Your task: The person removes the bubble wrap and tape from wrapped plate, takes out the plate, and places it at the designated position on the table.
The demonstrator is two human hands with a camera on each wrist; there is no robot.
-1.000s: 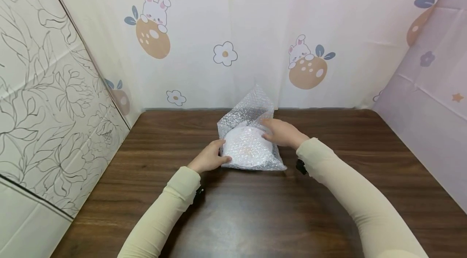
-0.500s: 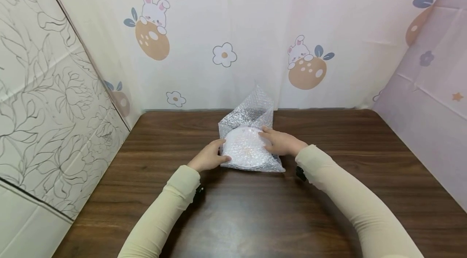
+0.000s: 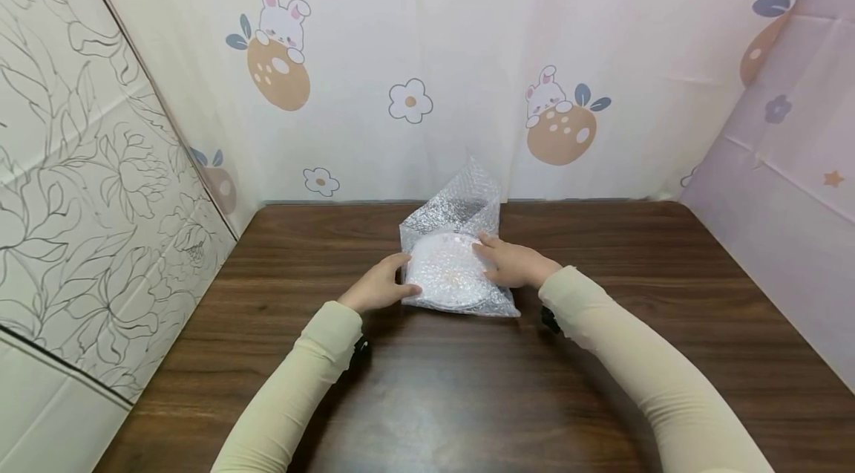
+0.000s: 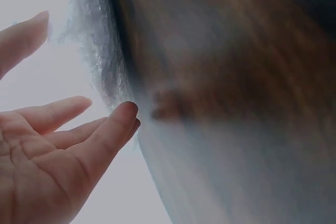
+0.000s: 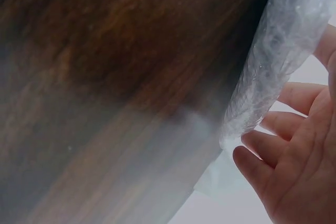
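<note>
Before the curtain [image 3: 467,27], 2 hands [image 3: 377,284] [image 3: 514,263] flank bubble wrap [image 3: 449,271].

Both of the person's arms extend forward, the pale cream fabric left sleeve [image 3: 287,391] and right sleeve [image 3: 648,376] approaching from the near side of the clear bubble-wrap parcel [image 3: 449,276]. Left grip [image 3: 378,285], a bare hand: at the parcel's left edge, thumb spread away from the fingers and directed toward the near left corner. Right grip [image 3: 516,265], a bare hand: at the parcel's right side, fingers apart, fingertips over its upper right portion. Neither set of fingers is tightly curled. Both cuffs are gathered at the wrists.
</note>
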